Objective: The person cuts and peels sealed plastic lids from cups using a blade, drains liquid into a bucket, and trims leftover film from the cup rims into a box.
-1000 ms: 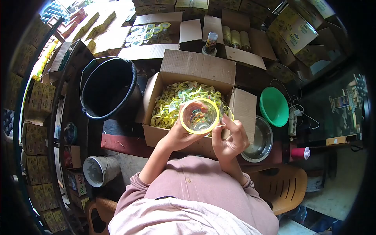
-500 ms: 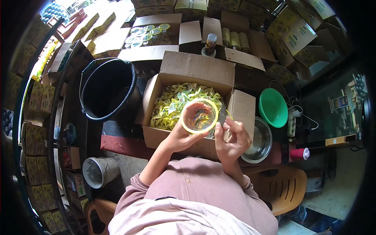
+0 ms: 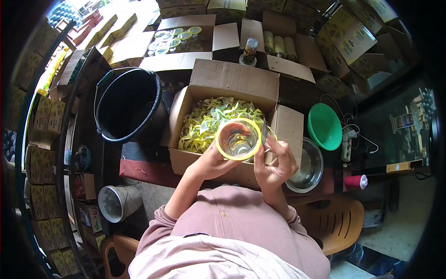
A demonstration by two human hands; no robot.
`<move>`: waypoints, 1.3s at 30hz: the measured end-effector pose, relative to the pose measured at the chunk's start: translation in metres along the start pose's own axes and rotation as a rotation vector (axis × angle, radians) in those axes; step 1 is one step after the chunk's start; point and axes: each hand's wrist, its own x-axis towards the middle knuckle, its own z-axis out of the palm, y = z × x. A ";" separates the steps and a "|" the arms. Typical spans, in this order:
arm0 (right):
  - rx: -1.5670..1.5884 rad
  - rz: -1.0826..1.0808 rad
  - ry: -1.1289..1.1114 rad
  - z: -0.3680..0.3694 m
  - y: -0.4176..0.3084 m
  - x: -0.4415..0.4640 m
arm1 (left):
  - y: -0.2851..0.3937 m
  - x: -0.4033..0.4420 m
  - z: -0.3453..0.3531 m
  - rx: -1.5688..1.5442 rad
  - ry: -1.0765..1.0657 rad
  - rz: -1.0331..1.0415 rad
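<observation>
My left hand [image 3: 210, 162] is wrapped round a clear plastic cup [image 3: 239, 139] with a yellow rim, its open mouth turned toward me. At the cup's right side, my right hand [image 3: 277, 168] pinches a thin grey blade [image 3: 265, 132], with a thin yellow strip beside it. Both hands are over the near edge of an open cardboard box [image 3: 234, 78] that holds a heap of yellow and green strips [image 3: 200, 125]. How far the blade touches the cup cannot be made out.
A black bucket [image 3: 127, 104] stands left of the box. To the right are a metal bowl [image 3: 307, 169], a green basin [image 3: 324, 126] and a pink thread spool [image 3: 356, 182]. Behind the box stand a jar [image 3: 249, 52] and a carton of yellow-rimmed cups [image 3: 174, 41].
The cup has shifted slightly and tilts a little differently. The blade and my right hand have moved a little along its right side. Both hands keep their hold.
</observation>
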 end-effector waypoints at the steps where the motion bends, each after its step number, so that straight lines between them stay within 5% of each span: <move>1: -0.004 0.002 -0.002 -0.001 0.000 0.000 | 0.000 0.000 0.000 0.014 0.002 -0.004; 24: -0.037 0.005 -0.056 -0.005 0.001 0.007 | 0.005 -0.003 -0.009 0.154 -0.067 0.030; 30: 0.012 0.099 0.006 -0.003 -0.001 0.003 | 0.005 0.001 -0.002 -0.192 0.025 -0.024; 39: 0.041 0.044 -0.013 -0.005 -0.006 -0.003 | -0.001 0.001 0.001 -0.181 0.068 -0.034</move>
